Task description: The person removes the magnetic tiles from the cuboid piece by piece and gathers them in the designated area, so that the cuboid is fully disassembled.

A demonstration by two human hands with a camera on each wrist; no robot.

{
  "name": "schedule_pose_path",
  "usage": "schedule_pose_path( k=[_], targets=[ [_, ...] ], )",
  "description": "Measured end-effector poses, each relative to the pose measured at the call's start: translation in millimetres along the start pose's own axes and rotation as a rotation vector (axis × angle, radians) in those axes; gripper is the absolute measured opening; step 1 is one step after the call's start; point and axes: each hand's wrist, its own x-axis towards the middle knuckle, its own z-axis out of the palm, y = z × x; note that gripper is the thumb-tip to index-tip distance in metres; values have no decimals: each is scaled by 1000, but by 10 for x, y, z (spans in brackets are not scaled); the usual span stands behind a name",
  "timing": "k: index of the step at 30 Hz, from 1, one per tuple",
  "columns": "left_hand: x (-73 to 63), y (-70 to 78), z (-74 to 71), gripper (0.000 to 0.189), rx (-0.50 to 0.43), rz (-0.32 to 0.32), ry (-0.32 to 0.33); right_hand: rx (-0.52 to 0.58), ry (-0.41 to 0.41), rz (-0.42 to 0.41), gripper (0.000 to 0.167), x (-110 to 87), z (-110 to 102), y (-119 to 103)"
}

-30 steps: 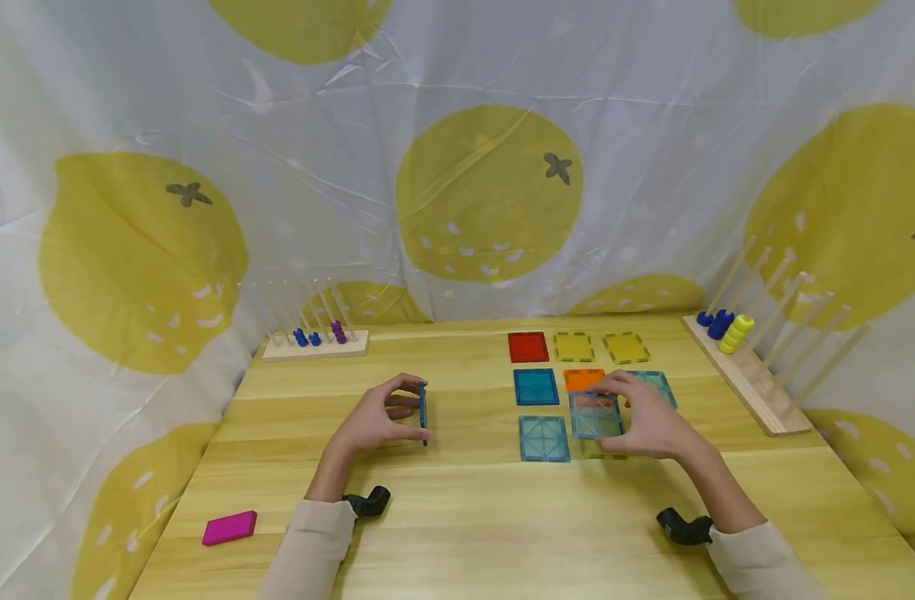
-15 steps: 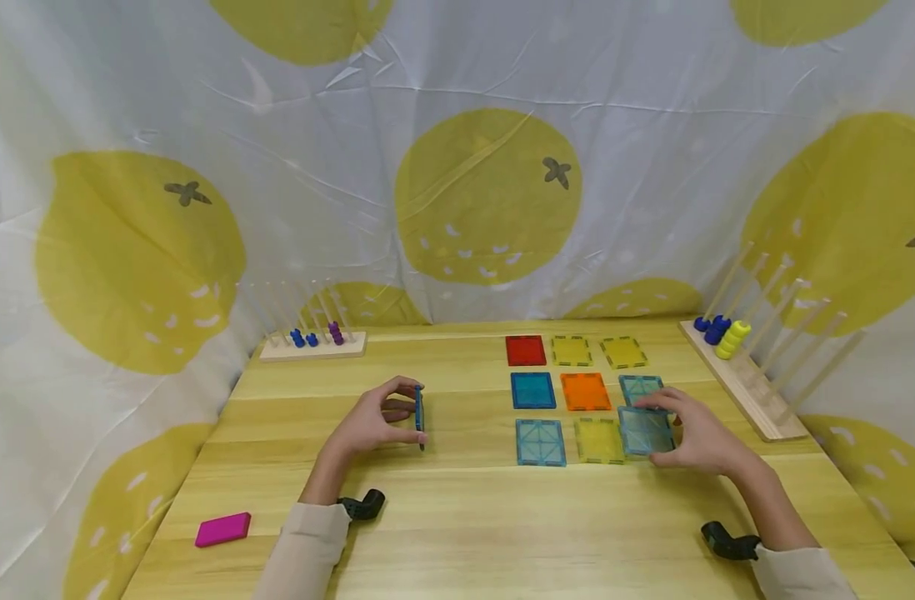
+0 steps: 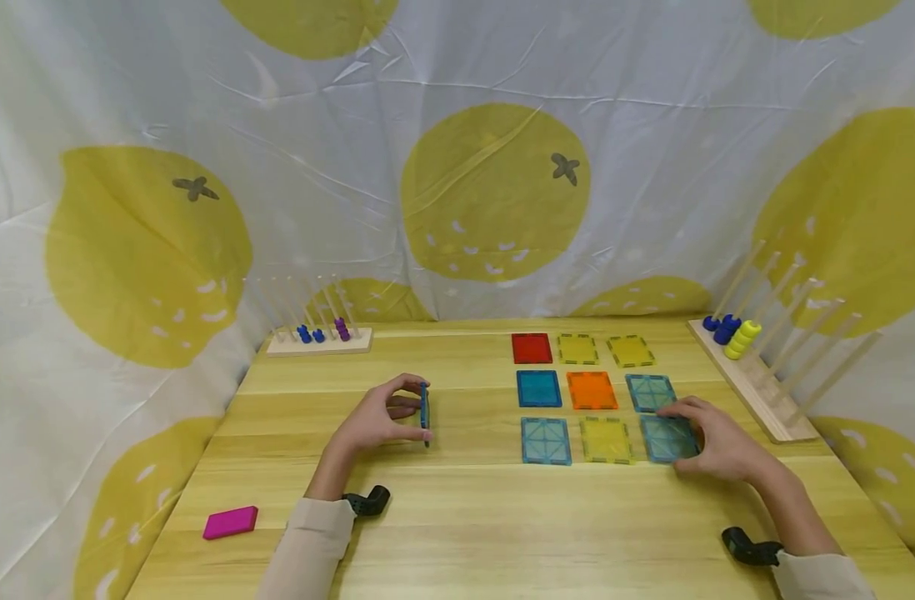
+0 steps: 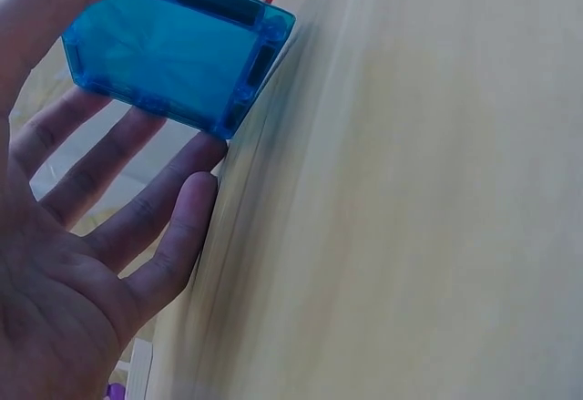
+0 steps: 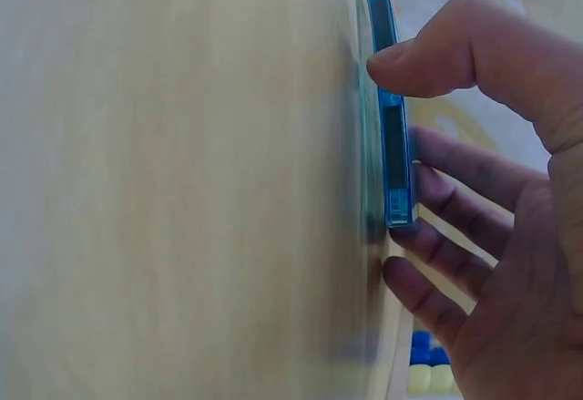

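My left hand (image 3: 375, 418) holds a translucent blue magnetic tile (image 4: 168, 49) on edge, thumb on one side and fingertips on the other. At the front right of a grid of tiles, my right hand (image 3: 722, 439) pinches a light blue magnetic tile (image 3: 666, 439) by opposite edges. That tile lies flat, close over the table, beside a yellow tile (image 3: 606, 440) and in front of another light blue tile (image 3: 650, 392). In the right wrist view its thick edge (image 5: 393, 145) shows between thumb and fingers.
The grid also has a red tile (image 3: 532, 348), an orange tile (image 3: 592, 390) and a blue tile (image 3: 538, 388). Wooden peg racks with beads stand back left (image 3: 318, 342) and right (image 3: 757, 379). A magenta block (image 3: 230, 522) lies front left.
My right hand has carried the light blue tile rightward from over the front yellow tile and lowered it at the grid's front right corner. The left hand has stayed nearly still.
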Motion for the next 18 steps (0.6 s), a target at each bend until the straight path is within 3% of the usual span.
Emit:
schedule_pose_path(
  k=[11,18],
  targets=[
    [12,14,2,80,25,6,-13,20,-39,40,73,-37,1,17],
    [-11,-12,-22,85,-3,-1,-29,36,2,14,74,-44,-14,-6]
  ],
)
